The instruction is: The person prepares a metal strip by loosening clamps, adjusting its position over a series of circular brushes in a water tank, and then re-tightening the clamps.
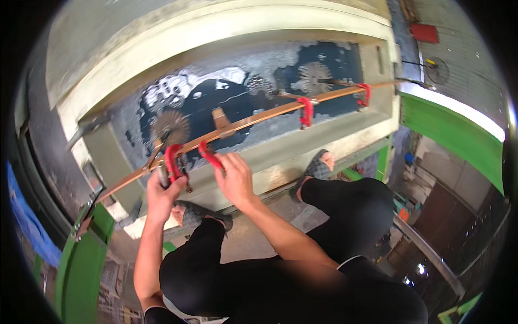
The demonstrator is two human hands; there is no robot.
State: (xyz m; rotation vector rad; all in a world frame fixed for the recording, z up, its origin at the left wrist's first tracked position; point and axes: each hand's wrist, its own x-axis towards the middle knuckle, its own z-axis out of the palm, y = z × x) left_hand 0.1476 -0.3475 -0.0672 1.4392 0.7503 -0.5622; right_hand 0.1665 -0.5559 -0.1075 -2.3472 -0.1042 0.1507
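Observation:
A long copper-coloured bar (259, 116) runs slantwise across an open tank. At the bar's left part, my left hand (161, 198) is closed round the lower end of a red C-clamp (171, 162), which sits against the bar. My right hand (236, 181) grips a second red C-clamp (208, 154) close to the bar's near edge; whether it touches the bar I cannot tell. Farther right, a red C-clamp (307, 112) and another red clamp (365, 95) are fixed on the bar. Finned round metal pieces (170, 128) hang by the bar, partly in dark liquid.
The tank's pale rim (280, 182) passes in front of me, with my sandalled feet (322, 164) on or beside it. Dark liquid with grey foam (259, 143) fills the tank. Green beams (453, 127) stand at both sides. A lower floor area shows at the right.

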